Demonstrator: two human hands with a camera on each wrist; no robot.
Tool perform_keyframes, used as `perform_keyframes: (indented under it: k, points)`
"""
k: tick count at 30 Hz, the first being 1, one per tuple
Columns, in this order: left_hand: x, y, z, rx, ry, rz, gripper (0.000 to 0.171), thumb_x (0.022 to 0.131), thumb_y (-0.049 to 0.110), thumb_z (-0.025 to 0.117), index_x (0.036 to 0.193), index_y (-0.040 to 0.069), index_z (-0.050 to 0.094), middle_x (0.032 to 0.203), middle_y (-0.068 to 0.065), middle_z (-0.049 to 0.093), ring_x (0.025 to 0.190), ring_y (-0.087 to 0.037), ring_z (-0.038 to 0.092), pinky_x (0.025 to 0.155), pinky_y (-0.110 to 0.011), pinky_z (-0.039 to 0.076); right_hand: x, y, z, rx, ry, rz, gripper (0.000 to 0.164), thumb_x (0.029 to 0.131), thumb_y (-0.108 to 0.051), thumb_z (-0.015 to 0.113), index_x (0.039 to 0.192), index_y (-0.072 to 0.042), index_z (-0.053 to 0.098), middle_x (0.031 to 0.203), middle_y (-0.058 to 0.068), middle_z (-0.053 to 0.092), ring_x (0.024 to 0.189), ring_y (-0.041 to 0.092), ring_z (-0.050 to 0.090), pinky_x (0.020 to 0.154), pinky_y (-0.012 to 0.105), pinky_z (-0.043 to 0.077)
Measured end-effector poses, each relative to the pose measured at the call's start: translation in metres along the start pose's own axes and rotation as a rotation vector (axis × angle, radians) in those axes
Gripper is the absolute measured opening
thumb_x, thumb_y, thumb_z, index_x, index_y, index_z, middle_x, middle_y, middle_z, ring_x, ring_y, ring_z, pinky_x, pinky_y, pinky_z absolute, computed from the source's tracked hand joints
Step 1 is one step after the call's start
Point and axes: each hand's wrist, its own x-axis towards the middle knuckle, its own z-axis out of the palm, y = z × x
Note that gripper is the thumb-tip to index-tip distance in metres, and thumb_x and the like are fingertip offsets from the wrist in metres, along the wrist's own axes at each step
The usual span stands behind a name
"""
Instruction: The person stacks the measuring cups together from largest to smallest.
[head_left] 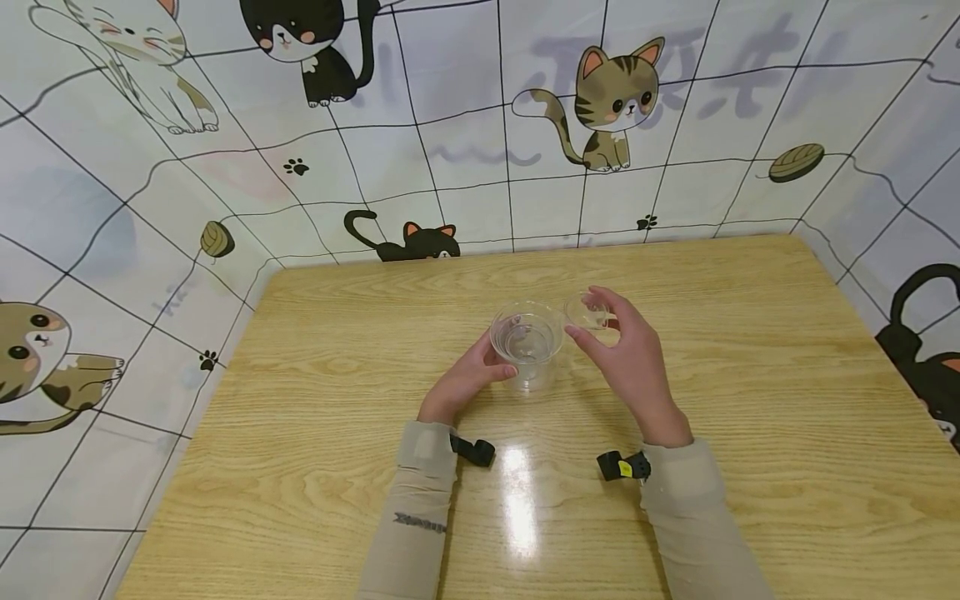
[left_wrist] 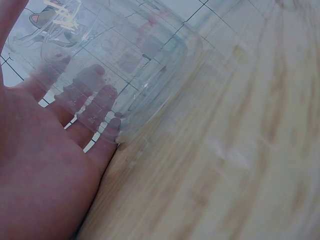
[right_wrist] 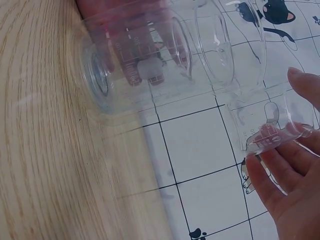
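Note:
A large clear beaker (head_left: 528, 379) stands on the wooden table, and a smaller clear beaker (right_wrist: 185, 50) with printed marks sits inside it. My left hand (head_left: 471, 373) holds the large beaker from its left side, thumb in front and fingers behind; they show through the wall in the left wrist view. To the right, my right hand (head_left: 633, 354) grips a small clear beaker (right_wrist: 265, 122) between thumb and fingers. That small beaker is raised off the table, close beside the large one's rim. Faint markings show on its wall in the right wrist view.
The light wooden table (head_left: 315, 467) ends at a back edge against a white grid-lined cloth (head_left: 457, 150) printed with cartoon cats. The cloth also rises at both sides. A black wrist strap (head_left: 474, 451) is on the left wrist and another (head_left: 624, 467) on the right.

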Motion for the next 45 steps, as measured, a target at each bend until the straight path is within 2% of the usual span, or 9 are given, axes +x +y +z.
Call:
perform_keyframes:
  k: [6,10,17,25,28,32,36,39,45]
  points:
    - [0.0,0.0,0.0,0.001,-0.006,0.011,0.098,0.074,0.043,0.069,0.144,0.014,0.006,0.145,-0.002,0.023,0.13,-0.024,0.026,0.101,-0.034,0.028,0.0,-0.002,-0.001,-0.005,0.006,-0.008,0.061,0.077,-0.046,0.065,0.129,-0.022,0.045,0.117,-0.006,0.054,0.109,0.012,0.047,0.089,0.036,0.039]
    - [0.0,0.0,0.0,-0.005,0.003,0.008,0.092,0.076,0.038,0.068,0.144,0.018,0.01,0.144,-0.002,0.025,0.13,-0.024,0.027,0.101,-0.034,0.028,0.0,-0.003,-0.001,-0.006,0.008,-0.012,0.061,0.077,-0.045,0.065,0.129,-0.021,0.044,0.117,-0.006,0.054,0.109,0.012,0.047,0.089,0.036,0.039]
    - [0.008,-0.022,-0.006,-0.019,0.032,0.018,0.084,0.073,0.037,0.071,0.141,0.032,0.02,0.141,0.004,0.031,0.126,-0.016,0.033,0.1,-0.033,0.03,-0.001,-0.004,-0.001,-0.012,0.008,-0.015,0.061,0.077,-0.045,0.065,0.129,-0.021,0.044,0.118,-0.006,0.053,0.109,0.013,0.047,0.089,0.036,0.039]
    - [0.0,-0.002,0.0,0.011,0.01,-0.011,0.096,0.073,0.044,0.069,0.144,0.021,0.009,0.145,0.0,0.023,0.129,-0.024,0.028,0.099,-0.035,0.032,-0.001,-0.004,-0.001,-0.008,0.016,-0.03,0.061,0.077,-0.044,0.065,0.129,-0.02,0.044,0.119,-0.006,0.053,0.109,0.012,0.047,0.089,0.036,0.039]
    - [0.0,-0.001,0.001,0.002,0.008,-0.004,0.091,0.076,0.036,0.069,0.144,0.02,0.01,0.145,-0.004,0.024,0.129,-0.025,0.029,0.099,-0.035,0.032,-0.001,-0.003,-0.001,-0.003,0.018,-0.032,0.06,0.077,-0.044,0.065,0.129,-0.022,0.044,0.118,-0.007,0.053,0.109,0.012,0.047,0.089,0.035,0.038]
    - [0.002,-0.001,0.001,-0.013,0.01,0.01,0.078,0.083,0.012,0.063,0.143,0.022,0.015,0.143,-0.009,0.027,0.128,-0.026,0.029,0.1,-0.035,0.03,0.0,-0.003,-0.001,0.004,0.016,-0.027,0.06,0.077,-0.044,0.065,0.129,-0.024,0.044,0.118,-0.009,0.053,0.109,0.011,0.046,0.089,0.035,0.038]
    - [0.002,-0.001,0.001,-0.003,0.022,0.004,0.077,0.083,-0.001,0.057,0.143,0.024,0.016,0.142,-0.007,0.028,0.128,-0.025,0.03,0.101,-0.034,0.028,0.0,-0.002,-0.001,0.009,0.013,-0.027,0.06,0.077,-0.044,0.065,0.129,-0.024,0.044,0.118,-0.009,0.053,0.11,0.011,0.046,0.089,0.035,0.038]
    - [0.002,-0.001,0.001,-0.011,0.021,-0.001,0.076,0.083,0.003,0.059,0.143,0.024,0.016,0.142,-0.007,0.028,0.128,-0.025,0.029,0.101,-0.034,0.028,0.0,-0.002,-0.001,0.01,0.012,-0.025,0.06,0.077,-0.045,0.065,0.129,-0.024,0.044,0.118,-0.009,0.053,0.11,0.011,0.046,0.089,0.035,0.038]
    - [0.002,-0.001,0.001,-0.04,0.005,0.011,0.084,0.079,0.027,0.068,0.143,0.023,0.015,0.143,-0.003,0.026,0.13,-0.023,0.027,0.102,-0.035,0.027,0.0,-0.001,-0.001,0.005,0.02,-0.026,0.06,0.077,-0.044,0.065,0.129,-0.024,0.044,0.118,-0.009,0.053,0.11,0.011,0.046,0.089,0.035,0.038]
